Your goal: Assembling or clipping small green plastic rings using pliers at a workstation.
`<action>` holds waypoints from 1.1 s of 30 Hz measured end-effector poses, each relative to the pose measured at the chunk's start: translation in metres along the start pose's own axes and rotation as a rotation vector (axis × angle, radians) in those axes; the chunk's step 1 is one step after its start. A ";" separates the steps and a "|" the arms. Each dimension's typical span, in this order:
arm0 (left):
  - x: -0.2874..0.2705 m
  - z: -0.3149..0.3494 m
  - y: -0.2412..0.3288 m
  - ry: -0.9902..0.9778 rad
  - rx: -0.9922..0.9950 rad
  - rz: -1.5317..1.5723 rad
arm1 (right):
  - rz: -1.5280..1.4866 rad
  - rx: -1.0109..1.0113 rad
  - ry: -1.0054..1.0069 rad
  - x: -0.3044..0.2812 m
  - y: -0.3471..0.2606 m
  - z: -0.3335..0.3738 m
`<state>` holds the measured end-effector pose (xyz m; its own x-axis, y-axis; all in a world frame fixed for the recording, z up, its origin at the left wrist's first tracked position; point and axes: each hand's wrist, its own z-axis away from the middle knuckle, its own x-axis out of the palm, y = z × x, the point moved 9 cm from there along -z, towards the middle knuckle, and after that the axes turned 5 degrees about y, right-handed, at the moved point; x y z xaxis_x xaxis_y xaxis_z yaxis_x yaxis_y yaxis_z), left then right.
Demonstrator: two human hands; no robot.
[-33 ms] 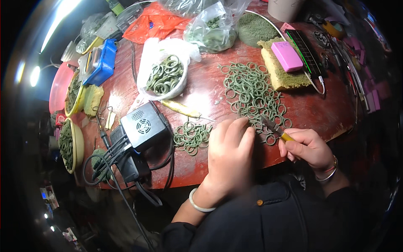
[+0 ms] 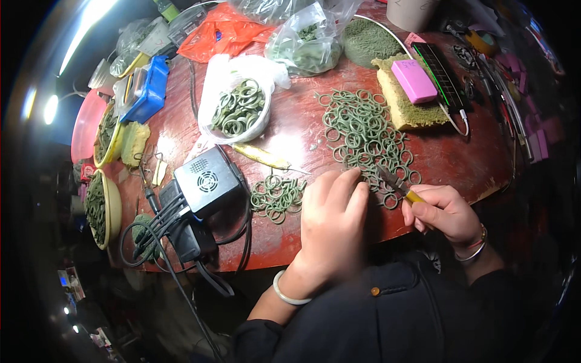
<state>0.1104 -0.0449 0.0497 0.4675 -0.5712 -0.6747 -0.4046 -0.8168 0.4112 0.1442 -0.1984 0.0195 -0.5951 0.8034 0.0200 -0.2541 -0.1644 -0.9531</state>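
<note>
My right hand (image 2: 445,210) grips small pliers (image 2: 414,196) with a yellow handle; their dark metal jaws point up and left over the near edge of a big pile of green rings (image 2: 363,130). Left of the pliers, my left hand (image 2: 333,212) is closed, with its fingers bent down toward the table. Whatever those fingers hold is hidden beneath them. Beside it on the left lies a smaller heap of green rings (image 2: 277,198). Beyond that heap, a white plastic-lined bowl (image 2: 209,115) contains thicker green rings.
A black fan-vented box (image 2: 206,181) with cables stands at the left. Pink block (image 2: 413,81) and yellow sponge (image 2: 396,109) lie at the right, near a dark device with green lights (image 2: 439,72). Bags, a blue tray (image 2: 148,91) and tubs line the far and left sides.
</note>
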 end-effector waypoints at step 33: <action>-0.022 0.032 -0.033 0.087 -0.330 0.823 | 0.367 -0.303 -0.250 0.026 -0.034 0.001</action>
<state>0.0883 -0.0030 0.0318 0.1917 -0.9805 -0.0439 -0.3982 -0.1185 0.9096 0.1363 -0.1724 0.0526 -0.7761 0.5573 -0.2951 0.2147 -0.2065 -0.9546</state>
